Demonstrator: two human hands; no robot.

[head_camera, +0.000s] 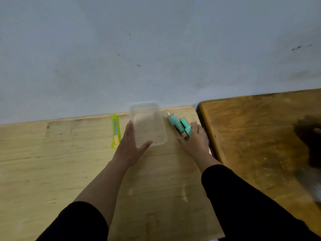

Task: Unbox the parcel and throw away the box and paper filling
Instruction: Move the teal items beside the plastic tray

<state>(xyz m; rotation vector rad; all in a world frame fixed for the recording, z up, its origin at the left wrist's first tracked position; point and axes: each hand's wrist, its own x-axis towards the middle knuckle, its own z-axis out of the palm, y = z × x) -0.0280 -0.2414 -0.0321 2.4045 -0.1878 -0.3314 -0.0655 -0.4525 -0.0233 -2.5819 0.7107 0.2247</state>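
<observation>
the fingers (130, 126) of the left hand (129, 146) lie pressed together and stretched flat along the near-left side of a clear plastic container (147, 125), the thumb (145, 145) splayed out across its nearest corner, so the hand cups the tub without closing on it. just left of those fingers, and apart from them, a yellow-green utility knife (115, 130) lies on the pale wooden table (52, 162), pointing away from the person. on the far side of the container from that hand, the right hand (194, 140) rests on the table with its fingers (195, 126) loosely extended and touching the near end of a mint-green tool (179, 126), which looks like a small glue gun; whether they grip it or merely lie against it cannot be told through the blur. its nozzle points away from the fingers toward the grey wall (156, 49). right of that hand, a darker wooden table (260, 136) butts against the pale one, with a dark blurred shape (311, 141) at its far right edge. both arms wear black sleeves (243, 197). no parcel box or paper filling shows anywhere near either hand.
</observation>
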